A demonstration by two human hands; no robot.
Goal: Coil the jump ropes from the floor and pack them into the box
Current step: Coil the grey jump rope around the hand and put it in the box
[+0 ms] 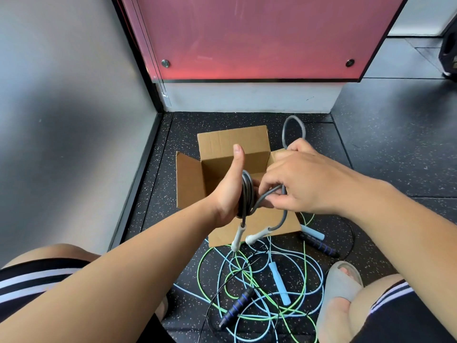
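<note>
Head view: the left hand (228, 191) is raised over the open box (222, 147) with its thumb straight up. The grey rope (247, 194) is wound in a tight coil round its palm. Its fingers are mostly hidden behind the coil and the other hand, so I cannot tell whether they curl. The right hand (299, 181) pinches a strand of the same rope just beside the coil, and a loose loop rises past its knuckles. The two white handles (238, 237) dangle below the hands, in front of the box's near flap.

The box stands on the speckled dark floor (383, 149) in a corner, below a red panel (247, 33). In front of it lies a tangle of green rope (304, 268), blue rope (279, 283) and black rope (237, 305), their handles among the loops. A slipper (338, 290) rests at the tangle's right edge.
</note>
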